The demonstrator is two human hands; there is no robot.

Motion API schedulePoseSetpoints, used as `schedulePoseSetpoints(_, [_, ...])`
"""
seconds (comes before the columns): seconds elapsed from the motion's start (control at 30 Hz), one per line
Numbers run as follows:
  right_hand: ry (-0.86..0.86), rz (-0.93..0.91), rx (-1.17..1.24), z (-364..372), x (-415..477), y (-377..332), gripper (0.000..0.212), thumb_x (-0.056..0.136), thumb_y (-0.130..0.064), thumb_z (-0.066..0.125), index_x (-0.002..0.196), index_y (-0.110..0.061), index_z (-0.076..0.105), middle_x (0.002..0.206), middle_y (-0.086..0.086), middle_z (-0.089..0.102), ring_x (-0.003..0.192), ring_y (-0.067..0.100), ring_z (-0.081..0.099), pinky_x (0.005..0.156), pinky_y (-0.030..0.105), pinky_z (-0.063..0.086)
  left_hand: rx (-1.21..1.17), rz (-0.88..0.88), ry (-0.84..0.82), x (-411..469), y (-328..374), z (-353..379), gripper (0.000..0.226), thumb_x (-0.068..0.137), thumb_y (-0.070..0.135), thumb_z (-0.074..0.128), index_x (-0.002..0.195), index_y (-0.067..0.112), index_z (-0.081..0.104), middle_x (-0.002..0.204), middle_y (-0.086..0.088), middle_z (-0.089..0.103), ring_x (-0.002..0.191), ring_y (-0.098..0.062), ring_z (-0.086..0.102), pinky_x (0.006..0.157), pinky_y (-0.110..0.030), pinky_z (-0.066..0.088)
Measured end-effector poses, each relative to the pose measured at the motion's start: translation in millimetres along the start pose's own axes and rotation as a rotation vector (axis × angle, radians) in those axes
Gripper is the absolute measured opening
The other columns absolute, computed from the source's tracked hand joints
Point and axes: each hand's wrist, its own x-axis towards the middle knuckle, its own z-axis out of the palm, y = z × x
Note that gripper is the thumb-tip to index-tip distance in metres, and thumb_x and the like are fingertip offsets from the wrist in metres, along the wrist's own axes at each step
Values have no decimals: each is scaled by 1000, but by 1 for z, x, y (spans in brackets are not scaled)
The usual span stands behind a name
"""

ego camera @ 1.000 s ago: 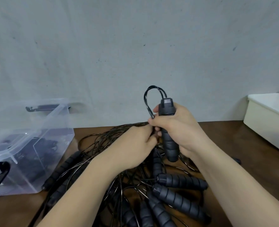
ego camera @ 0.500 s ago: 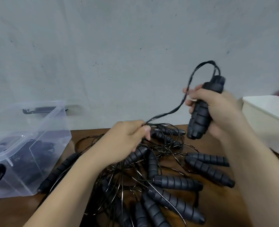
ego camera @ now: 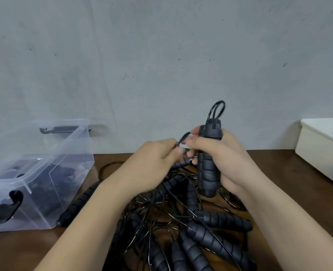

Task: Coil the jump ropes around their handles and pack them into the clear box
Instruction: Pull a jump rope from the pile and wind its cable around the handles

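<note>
Standing upright in right hand — paired handles, cord-end up.

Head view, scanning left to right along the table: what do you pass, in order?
Clear box → left hand pinching a rope → right hand gripping upright handles → white bin at the right edge. The tangled pile of ropes spreads under both hands, so it is left out.
</note>
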Motion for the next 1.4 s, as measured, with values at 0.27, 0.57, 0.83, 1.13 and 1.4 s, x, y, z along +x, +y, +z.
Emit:
schedulePoseSetpoints(0.27, [107, -10, 120, -6, 4, -4, 24, 91, 5, 70, 108, -12, 64, 74, 13, 61, 62, 25, 57, 65, 40, 53, 24, 21, -80, -2, 8, 13, 19, 107, 44, 55, 97, 33, 66, 66, 6, 63, 61, -13, 59, 67, -38, 52])
schedulePoseSetpoints(0.57, [279, -170, 203, -45, 9, -34, 22, 92, 3, 71, 101, -13, 59, 81, 11, 62, 61, 19, 58, 62, 34, 51, 12, 0, 28, 2, -8, -14, 24, 109, 39, 52, 94, 33, 70, 72, -3, 68, 53, -2, 55, 52, -17, 39])
schedulePoseSetpoints(0.83, [38, -69, -96, 1, -5, -6, 27, 91, -6, 79, 112, -5, 63, 100, 16, 80, 75, 22, 70, 70, 38, 58, 39, 33, 77, 2, -7, -11, 28, 111, 40, 50, 88, 31, 65, 65, -5, 62, 57, -15, 55, 58, -30, 45])
schedulePoseSetpoints(1.13, [144, -106, 48, -4, -1, -6, 24, 89, 1, 76, 104, -14, 65, 81, 13, 68, 67, 30, 53, 67, 43, 48, 78, 60, -21, 3, -2, 4, 25, 107, 42, 57, 87, 29, 64, 72, 1, 71, 65, -9, 64, 63, -25, 50])
schedulePoseSetpoints(1.4, [262, -208, 225, -49, 2, -45, 24, 90, 5, 69, 101, -12, 56, 92, 15, 63, 64, 19, 61, 63, 33, 54, 38, -61, 70, 3, -24, -28, 18, 105, 41, 60, 94, 33, 70, 78, 6, 74, 42, -1, 47, 45, -15, 37])
